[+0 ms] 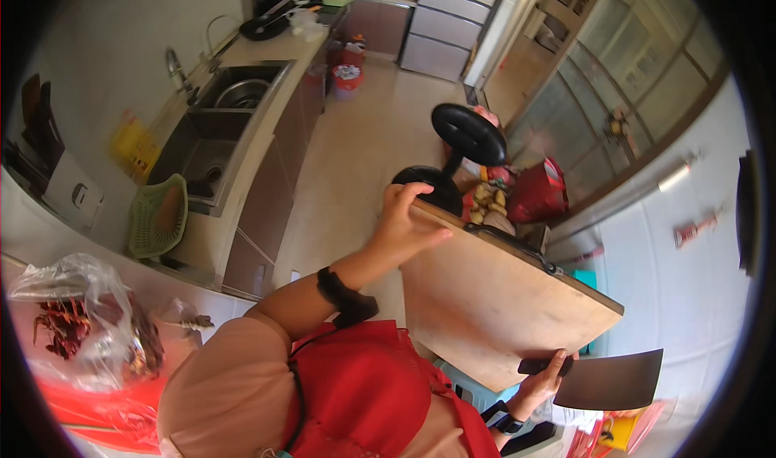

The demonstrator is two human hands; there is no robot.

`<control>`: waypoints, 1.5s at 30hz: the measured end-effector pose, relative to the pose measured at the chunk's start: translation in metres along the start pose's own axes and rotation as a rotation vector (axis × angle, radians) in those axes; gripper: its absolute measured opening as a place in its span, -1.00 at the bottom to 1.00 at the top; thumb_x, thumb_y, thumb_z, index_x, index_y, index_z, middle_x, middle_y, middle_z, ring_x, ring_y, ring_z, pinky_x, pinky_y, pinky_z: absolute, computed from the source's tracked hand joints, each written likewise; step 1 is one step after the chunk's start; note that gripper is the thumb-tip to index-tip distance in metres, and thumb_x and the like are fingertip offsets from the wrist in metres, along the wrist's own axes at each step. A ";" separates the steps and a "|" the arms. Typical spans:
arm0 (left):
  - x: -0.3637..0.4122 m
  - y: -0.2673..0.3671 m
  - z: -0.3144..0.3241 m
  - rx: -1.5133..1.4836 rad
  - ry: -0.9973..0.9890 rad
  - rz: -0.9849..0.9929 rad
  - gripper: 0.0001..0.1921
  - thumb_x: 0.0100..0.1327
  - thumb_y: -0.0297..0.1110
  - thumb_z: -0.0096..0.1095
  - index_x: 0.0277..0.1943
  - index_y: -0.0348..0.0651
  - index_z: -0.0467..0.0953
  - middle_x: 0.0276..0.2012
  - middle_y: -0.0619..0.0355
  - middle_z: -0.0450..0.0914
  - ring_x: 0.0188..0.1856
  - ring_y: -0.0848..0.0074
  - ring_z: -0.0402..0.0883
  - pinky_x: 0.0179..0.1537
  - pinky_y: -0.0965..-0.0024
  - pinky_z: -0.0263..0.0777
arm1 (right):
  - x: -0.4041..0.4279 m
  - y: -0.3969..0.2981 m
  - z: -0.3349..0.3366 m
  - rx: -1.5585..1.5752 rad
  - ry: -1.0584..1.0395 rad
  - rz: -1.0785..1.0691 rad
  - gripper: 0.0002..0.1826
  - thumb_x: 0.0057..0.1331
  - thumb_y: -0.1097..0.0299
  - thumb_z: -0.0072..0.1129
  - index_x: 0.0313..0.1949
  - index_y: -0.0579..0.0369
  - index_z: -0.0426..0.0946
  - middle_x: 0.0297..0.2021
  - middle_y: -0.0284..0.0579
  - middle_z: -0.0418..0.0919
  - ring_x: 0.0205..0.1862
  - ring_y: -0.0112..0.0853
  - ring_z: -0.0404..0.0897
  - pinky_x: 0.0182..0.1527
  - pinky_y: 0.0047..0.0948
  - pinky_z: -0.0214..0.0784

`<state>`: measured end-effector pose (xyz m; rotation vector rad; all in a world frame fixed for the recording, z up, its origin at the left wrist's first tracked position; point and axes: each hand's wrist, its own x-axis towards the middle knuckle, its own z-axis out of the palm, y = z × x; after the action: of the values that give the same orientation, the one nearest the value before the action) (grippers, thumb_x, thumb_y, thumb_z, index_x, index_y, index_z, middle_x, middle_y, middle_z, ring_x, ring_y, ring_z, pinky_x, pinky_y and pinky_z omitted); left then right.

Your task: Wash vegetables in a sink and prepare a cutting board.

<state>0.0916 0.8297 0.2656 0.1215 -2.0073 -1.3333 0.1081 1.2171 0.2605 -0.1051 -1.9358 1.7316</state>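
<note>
A large wooden cutting board (503, 294) with a black handle (512, 246) on its edge is held tilted in front of my red apron. My left hand (415, 218) grips the board's upper left corner, thumb on the near face and fingers over the edge. Low at the right, my right hand (542, 382) is closed around the dark handle of a cleaver (609, 380), whose broad blade points right. The same hand is against the board's lower edge; how far its fingers reach behind the board is hidden.
A double sink (203, 146) and a green plastic basket (159, 218) are on the left counter. Beyond the board stand a black round-topped stool (468, 133), potatoes (487, 203) and a red bag (538, 191). Dried chillies in a plastic bag (91, 324) lie at lower left.
</note>
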 end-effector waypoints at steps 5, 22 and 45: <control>0.013 -0.034 -0.100 0.059 0.181 -0.038 -0.49 -0.08 -0.32 0.51 -0.01 -0.09 0.48 -0.06 0.07 0.37 0.07 0.27 0.34 0.16 0.28 0.22 | -0.009 -0.020 0.111 0.119 -0.165 -0.057 -0.50 0.38 0.22 0.10 0.16 0.32 0.31 -0.06 -0.08 0.45 -0.08 -0.35 0.42 0.02 -0.39 0.29; 0.031 -0.115 -0.272 -0.028 0.491 -0.205 -0.53 0.00 -0.53 0.46 0.02 -0.20 0.50 -0.08 0.15 0.51 -0.03 0.52 0.50 -0.08 0.48 0.40 | 0.033 -0.039 0.425 0.349 -0.751 -0.002 -0.63 0.34 0.27 0.17 0.07 0.12 0.38 -0.16 -0.23 0.47 -0.21 -0.51 0.43 -0.14 -0.53 0.30; 0.070 -0.262 -0.317 0.240 0.470 -0.681 -0.47 0.25 0.11 0.21 -0.34 -0.35 0.55 -0.59 0.23 0.45 -0.48 0.60 0.38 -0.44 0.43 0.31 | 0.018 -0.066 0.856 0.309 -1.687 -0.178 -0.70 0.23 0.27 0.29 -0.16 0.22 0.52 -0.32 -0.19 0.56 -0.26 -0.38 0.51 -0.14 -0.43 0.35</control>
<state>0.1537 0.4340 0.1494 1.2015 -1.7559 -1.2738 -0.2603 0.4427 0.3007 2.1447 -2.2935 2.0631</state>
